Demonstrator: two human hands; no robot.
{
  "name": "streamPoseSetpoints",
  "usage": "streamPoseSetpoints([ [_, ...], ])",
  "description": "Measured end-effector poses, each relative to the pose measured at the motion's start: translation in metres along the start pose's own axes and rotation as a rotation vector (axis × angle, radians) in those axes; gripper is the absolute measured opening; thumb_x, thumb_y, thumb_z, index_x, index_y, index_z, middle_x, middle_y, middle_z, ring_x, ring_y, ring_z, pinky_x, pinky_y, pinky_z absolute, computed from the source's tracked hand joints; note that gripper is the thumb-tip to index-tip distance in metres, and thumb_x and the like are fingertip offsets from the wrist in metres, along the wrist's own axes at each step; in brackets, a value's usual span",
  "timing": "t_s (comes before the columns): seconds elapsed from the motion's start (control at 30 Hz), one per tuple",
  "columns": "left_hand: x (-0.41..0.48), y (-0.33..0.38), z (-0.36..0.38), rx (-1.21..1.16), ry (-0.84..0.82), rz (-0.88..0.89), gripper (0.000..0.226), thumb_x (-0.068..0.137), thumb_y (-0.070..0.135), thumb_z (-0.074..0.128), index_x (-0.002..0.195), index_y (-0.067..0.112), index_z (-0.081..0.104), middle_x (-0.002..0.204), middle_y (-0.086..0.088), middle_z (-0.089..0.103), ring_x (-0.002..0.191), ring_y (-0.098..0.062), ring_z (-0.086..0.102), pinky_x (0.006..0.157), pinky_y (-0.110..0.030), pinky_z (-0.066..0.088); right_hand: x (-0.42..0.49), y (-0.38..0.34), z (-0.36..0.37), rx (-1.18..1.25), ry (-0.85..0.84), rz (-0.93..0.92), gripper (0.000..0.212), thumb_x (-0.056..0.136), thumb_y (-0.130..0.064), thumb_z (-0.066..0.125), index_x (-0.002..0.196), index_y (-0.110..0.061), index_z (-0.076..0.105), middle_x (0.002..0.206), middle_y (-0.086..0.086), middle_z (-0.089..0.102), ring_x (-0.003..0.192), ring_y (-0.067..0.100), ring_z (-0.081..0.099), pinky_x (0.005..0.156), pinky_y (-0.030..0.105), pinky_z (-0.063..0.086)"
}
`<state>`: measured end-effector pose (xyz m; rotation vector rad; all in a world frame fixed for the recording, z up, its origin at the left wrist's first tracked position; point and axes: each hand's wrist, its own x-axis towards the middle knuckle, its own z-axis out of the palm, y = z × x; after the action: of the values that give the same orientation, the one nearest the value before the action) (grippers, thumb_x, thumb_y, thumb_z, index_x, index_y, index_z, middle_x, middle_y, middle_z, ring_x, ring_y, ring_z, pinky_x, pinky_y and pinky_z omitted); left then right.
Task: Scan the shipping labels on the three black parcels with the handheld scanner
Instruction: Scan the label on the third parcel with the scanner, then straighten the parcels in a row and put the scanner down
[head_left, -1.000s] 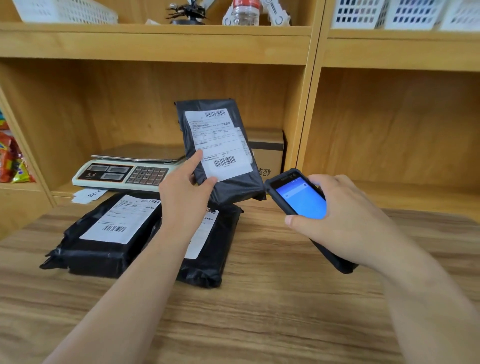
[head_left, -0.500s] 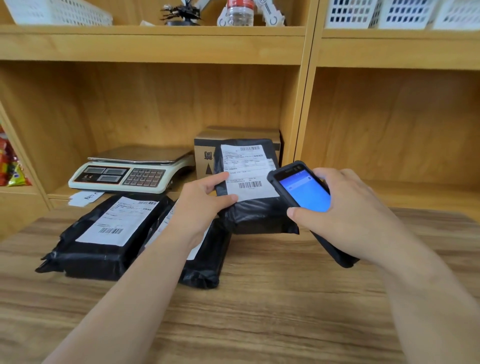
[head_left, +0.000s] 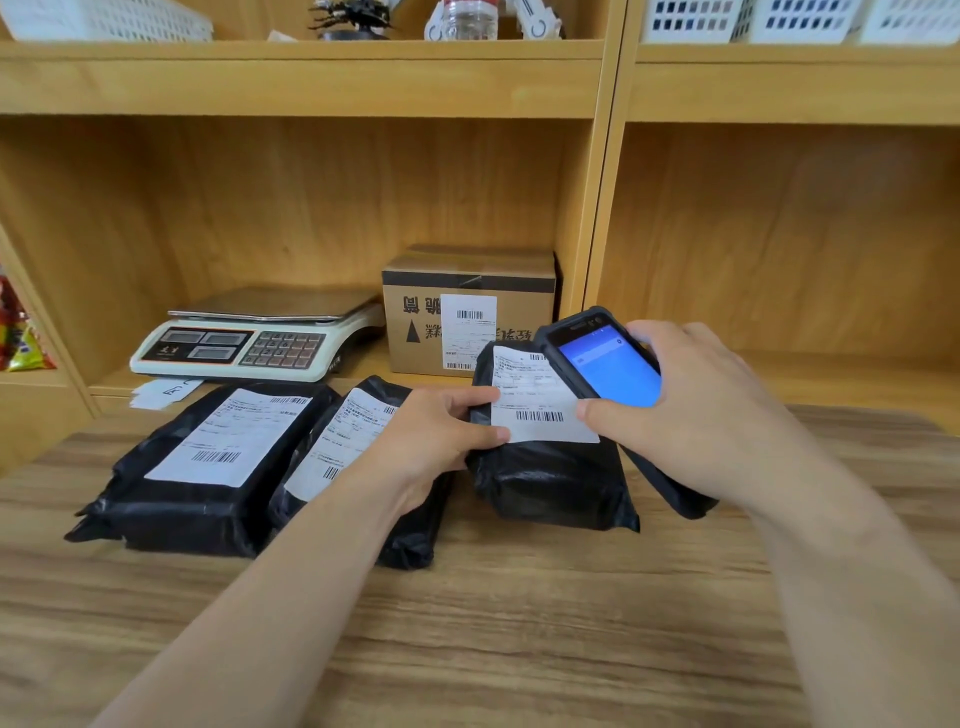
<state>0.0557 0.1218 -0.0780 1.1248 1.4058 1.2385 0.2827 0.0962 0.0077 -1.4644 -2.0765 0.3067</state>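
On the wooden table (head_left: 519, 623), the left hand (head_left: 431, 441) pinches the right black parcel (head_left: 550, 478) by its label (head_left: 530, 400), the right hand (head_left: 696, 410) grips the handheld scanner (head_left: 602, 364) over it, two parcels (head_left: 208, 467) lie left, and a scale (head_left: 254, 338) stands farther back.

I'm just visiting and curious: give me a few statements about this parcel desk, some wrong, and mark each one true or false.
1. The right hand holds the handheld scanner, its screen lit blue. True.
2. The left hand rests on the weighing scale. False: it grips the rightmost black parcel at its label's edge.
3. Three black parcels lie on the wooden table. True.
4. The cardboard box on the shelf has no label. False: a white barcode label is stuck on its front.
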Motion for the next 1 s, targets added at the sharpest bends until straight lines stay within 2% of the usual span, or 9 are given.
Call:
streamPoseSetpoints([
  [0.1,-0.001,-0.002,0.002,0.05,-0.022,-0.033,0.051,0.084,-0.002,0.081,0.132,0.014,0.07,0.109,0.0,0.081,0.09,-0.01,0.074,0.055,-0.013,0.054,0.0,0.0,0.0,-0.002,-0.001,0.0,0.074,0.069,-0.061,0.068,0.135,-0.037,0.047,0.106,-0.014,0.042,0.088,0.003,0.048,0.06,0.021,0.033],
  [0.27,-0.001,-0.007,0.004,0.136,-0.049,-0.076,0.049,0.085,0.003,0.082,0.131,0.016,0.07,0.116,-0.004,0.077,0.097,-0.013,0.071,0.059,-0.015,0.051,0.001,0.001,0.001,0.0,0.003,-0.002,0.069,0.071,-0.059,0.07,0.133,-0.037,0.048,0.106,-0.012,0.043,0.086,0.0,0.048,0.059,0.021,0.032],
  [0.5,-0.001,-0.011,0.006,0.209,-0.065,-0.082,0.049,0.083,0.006,0.085,0.129,0.017,0.072,0.124,-0.004,0.071,0.099,-0.013,0.067,0.054,-0.011,0.05,0.002,0.002,-0.001,0.004,0.006,-0.012,0.065,0.071,-0.057,0.07,0.13,-0.036,0.05,0.108,-0.01,0.045,0.087,-0.003,0.047,0.059,0.021,0.031],
  [0.63,-0.004,-0.011,0.005,0.303,-0.072,-0.069,0.05,0.082,0.008,0.085,0.129,0.017,0.072,0.119,0.003,0.067,0.099,-0.012,0.065,0.068,-0.021,0.052,0.001,0.002,0.0,-0.002,-0.006,-0.01,0.063,0.072,-0.057,0.071,0.128,-0.037,0.05,0.107,-0.01,0.044,0.087,-0.003,0.046,0.059,0.021,0.031],
  [0.8,-0.005,-0.01,0.006,0.441,-0.059,-0.039,0.052,0.081,0.014,0.087,0.13,0.019,0.071,0.125,-0.004,0.068,0.107,-0.022,0.068,0.081,-0.03,0.059,0.0,0.002,-0.001,0.0,0.002,-0.002,0.06,0.073,-0.057,0.071,0.125,-0.037,0.051,0.1,-0.017,0.041,0.085,-0.003,0.045,0.059,0.021,0.031],
  [0.9,-0.006,-0.008,0.005,0.518,-0.071,-0.009,0.054,0.082,0.017,0.087,0.132,0.019,0.069,0.116,0.001,0.068,0.101,-0.018,0.068,0.082,-0.031,0.06,0.0,0.001,0.0,-0.02,-0.003,-0.003,0.061,0.073,-0.059,0.07,0.127,-0.036,0.051,0.1,-0.017,0.041,0.084,-0.003,0.044,0.059,0.021,0.031],
  [1.0,-0.008,-0.003,0.004,0.624,-0.068,0.062,0.049,0.085,0.021,0.084,0.132,0.022,0.068,0.115,0.003,0.067,0.102,-0.018,0.068,0.091,-0.033,0.057,0.001,0.001,0.003,-0.04,-0.007,0.002,0.062,0.073,-0.059,0.07,0.127,-0.036,0.05,0.101,-0.013,0.042,0.082,-0.004,0.043,0.058,0.021,0.03],
])
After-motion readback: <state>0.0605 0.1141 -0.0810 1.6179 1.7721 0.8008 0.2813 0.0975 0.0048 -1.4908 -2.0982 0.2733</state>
